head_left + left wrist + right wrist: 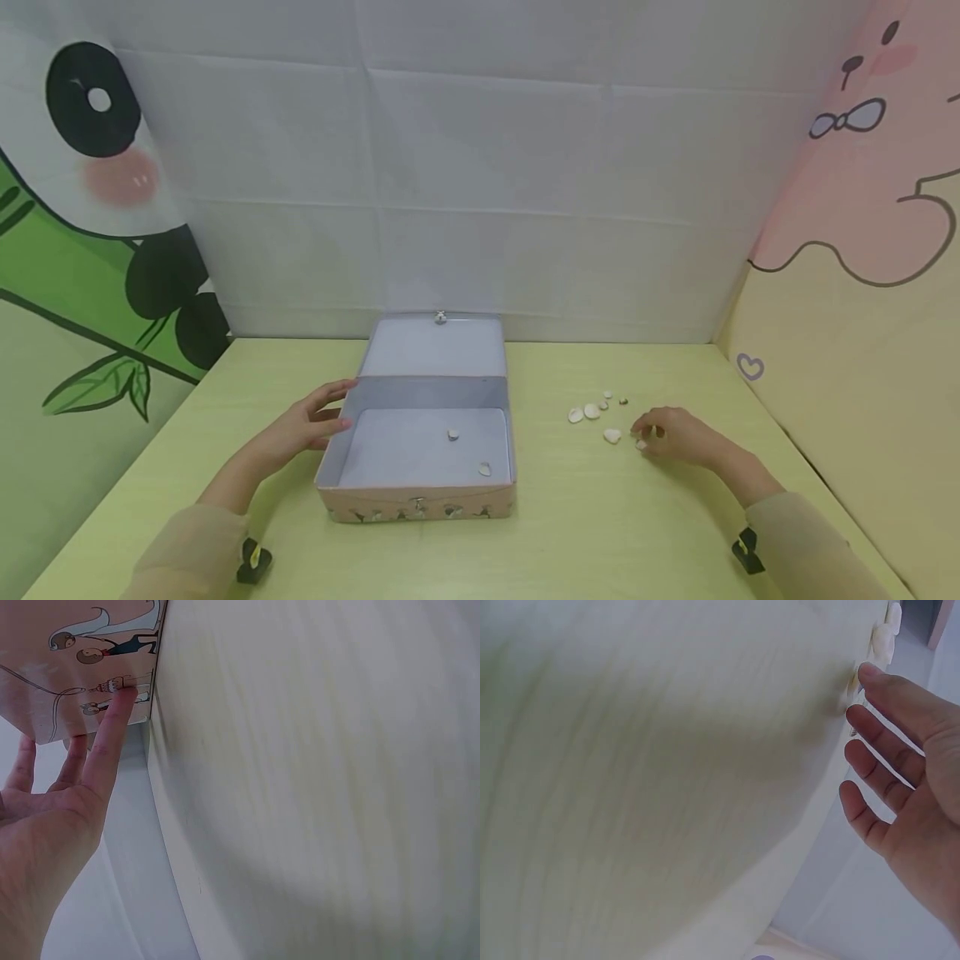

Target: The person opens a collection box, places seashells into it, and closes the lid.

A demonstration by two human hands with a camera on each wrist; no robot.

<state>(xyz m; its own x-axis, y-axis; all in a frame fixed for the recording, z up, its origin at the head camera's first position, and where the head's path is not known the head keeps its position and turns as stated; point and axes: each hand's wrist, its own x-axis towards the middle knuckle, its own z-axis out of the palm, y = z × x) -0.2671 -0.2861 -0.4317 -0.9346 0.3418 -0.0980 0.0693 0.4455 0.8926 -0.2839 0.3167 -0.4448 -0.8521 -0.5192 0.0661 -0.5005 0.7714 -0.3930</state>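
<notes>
A shallow pink box [417, 492] with a pale grey lining and small cartoon figures printed on its sides sits open on the yellow-green table [600, 533], lid tipped back, with two small white shells [453, 434] inside. The left hand [303, 425] rests straight-fingered against the box's left wall. The right hand [678, 435], fingers loosely extended, touches one shell among roughly seven scattered to the box's right.

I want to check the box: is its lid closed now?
No, the box stands open, lid tilted back, with two shells inside.
</notes>
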